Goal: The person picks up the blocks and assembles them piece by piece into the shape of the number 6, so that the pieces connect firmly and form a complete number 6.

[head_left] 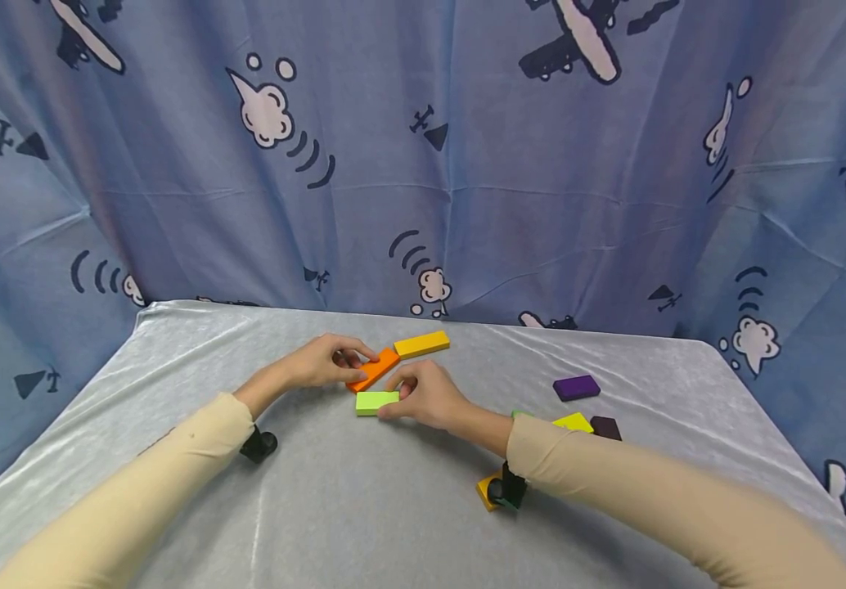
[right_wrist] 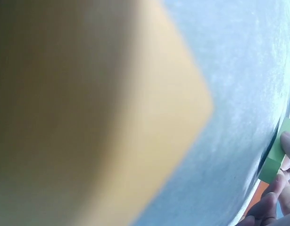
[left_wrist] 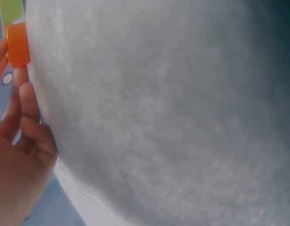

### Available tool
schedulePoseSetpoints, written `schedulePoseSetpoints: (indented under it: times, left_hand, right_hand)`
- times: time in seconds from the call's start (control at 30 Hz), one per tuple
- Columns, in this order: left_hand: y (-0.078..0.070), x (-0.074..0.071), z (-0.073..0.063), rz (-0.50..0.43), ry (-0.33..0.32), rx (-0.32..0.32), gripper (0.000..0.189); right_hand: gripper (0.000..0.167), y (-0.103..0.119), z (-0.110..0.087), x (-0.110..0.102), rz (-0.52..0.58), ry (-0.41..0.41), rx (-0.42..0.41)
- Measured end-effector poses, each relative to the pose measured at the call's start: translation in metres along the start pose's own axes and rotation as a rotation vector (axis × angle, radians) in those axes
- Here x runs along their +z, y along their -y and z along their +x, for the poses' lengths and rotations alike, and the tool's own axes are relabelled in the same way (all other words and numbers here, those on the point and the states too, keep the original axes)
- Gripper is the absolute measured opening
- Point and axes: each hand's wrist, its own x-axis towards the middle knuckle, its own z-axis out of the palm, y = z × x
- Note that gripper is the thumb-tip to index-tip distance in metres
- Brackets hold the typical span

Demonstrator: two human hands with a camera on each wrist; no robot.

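In the head view my left hand (head_left: 320, 361) pinches an orange block (head_left: 382, 367) lying slantwise on the cloth. Thumb and fingers are at its two sides; the left wrist view catches the orange block (left_wrist: 18, 45) at its edge. My right hand (head_left: 432, 396) grips a light green block (head_left: 370, 403) by its right end, just in front of the orange one. The light green block (right_wrist: 276, 157) also appears at the right edge of the right wrist view. Behind, a yellow block (head_left: 423, 344) meets the orange block's far end at an angle.
Right of the hands lie a purple block (head_left: 576, 388), a bright yellow block (head_left: 574, 422) and a dark block (head_left: 605, 428). Under the right wrist camera sits an amber block (head_left: 486, 492), partly hidden. A grey cloth (head_left: 305, 507) covers the table; a patterned blue curtain (head_left: 364, 221) stands behind.
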Motion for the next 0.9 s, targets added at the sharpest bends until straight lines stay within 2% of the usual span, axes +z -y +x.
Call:
schedulePoseSetpoints:
  times: [0.9]
  left_hand:
    - [0.0003,0.0008,0.0006,0.006,-0.001,-0.007,0.033]
  right_hand:
    - [0.028,0.0023,0.0023,0.0010,-0.076,-0.012,0.016]
